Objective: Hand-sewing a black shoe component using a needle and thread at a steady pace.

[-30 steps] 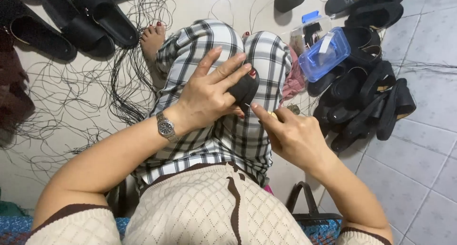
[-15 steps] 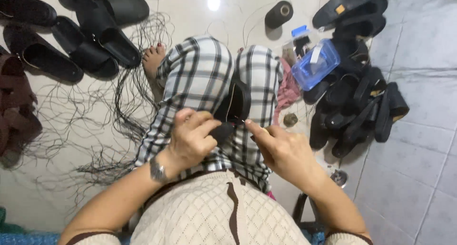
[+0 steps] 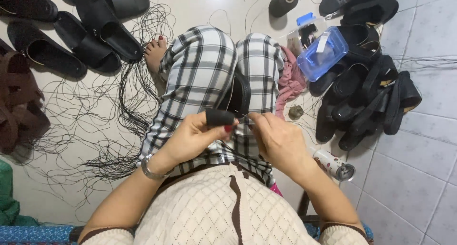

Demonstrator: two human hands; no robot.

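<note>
Your left hand [image 3: 197, 135] is closed around the near end of a black sandal [image 3: 234, 102], thumb and fingers wrapped over its dark edge, with a watch [image 3: 148, 168] on that wrist. Your right hand [image 3: 278, 138] sits just beside it, fingertips pinched together at the same spot on the sandal; whatever they pinch is too small to make out. The sandal rests on your lap, over the checked trousers [image 3: 200, 78], its far end pointing away between your knees. Left of your legs a tangle of black thread [image 3: 104, 121] spreads across the pale tiled floor [image 3: 419, 154], and your bare foot [image 3: 154, 52] shows at its far edge. Beyond the thread, at the far left, lie several black slippers [image 3: 95, 31] and a brown sandal [image 3: 19, 102]. To the right of your knees there is a pink cloth [image 3: 290, 81], then a clear blue plastic box [image 3: 322, 52], and past it a heap of black sandals [image 3: 366, 102]. A spool of black thread [image 3: 283, 1] stands far off, and a small can [image 3: 333, 164] lies on the floor near your right forearm.
</note>
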